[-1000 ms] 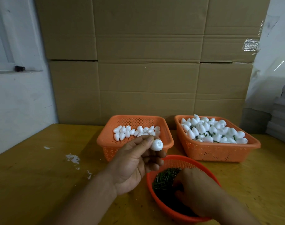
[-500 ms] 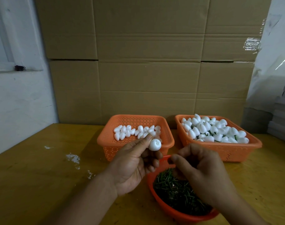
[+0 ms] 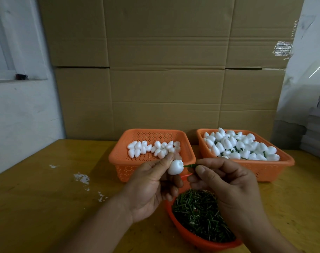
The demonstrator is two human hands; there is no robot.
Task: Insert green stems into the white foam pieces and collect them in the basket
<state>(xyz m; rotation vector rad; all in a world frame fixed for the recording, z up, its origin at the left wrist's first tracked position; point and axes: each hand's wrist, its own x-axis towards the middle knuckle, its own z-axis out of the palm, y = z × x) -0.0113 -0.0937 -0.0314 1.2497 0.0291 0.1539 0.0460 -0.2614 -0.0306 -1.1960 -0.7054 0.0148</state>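
Insertion is in hand: the left hand (image 3: pixel 148 183) pinches a foam piece (image 3: pixel 175 167); at its 3 o'clock, the right hand (image 3: pixel 226 181) pinches a stem (image 3: pixel 190 166). Next, push the stem straight in, then drop the piece in the basket (image 3: pixel 286 161) at 2 o'clock.

The 2 square baskets, the left basket (image 3: pixel 151 162) and the right basket (image 3: pixel 246 164), are orange plastic with a fine perforated pattern. The foam pieces (image 3: pixel 234 147) are plain white. The round bowl (image 3: pixel 197 239) is orange-red; its stems (image 3: pixel 201 214) are dark green. The table (image 3: pixel 37 198) is yellow-brown wood with white flecks (image 3: pixel 81 178). The cardboard (image 3: pixel 164 70) is plain tan.
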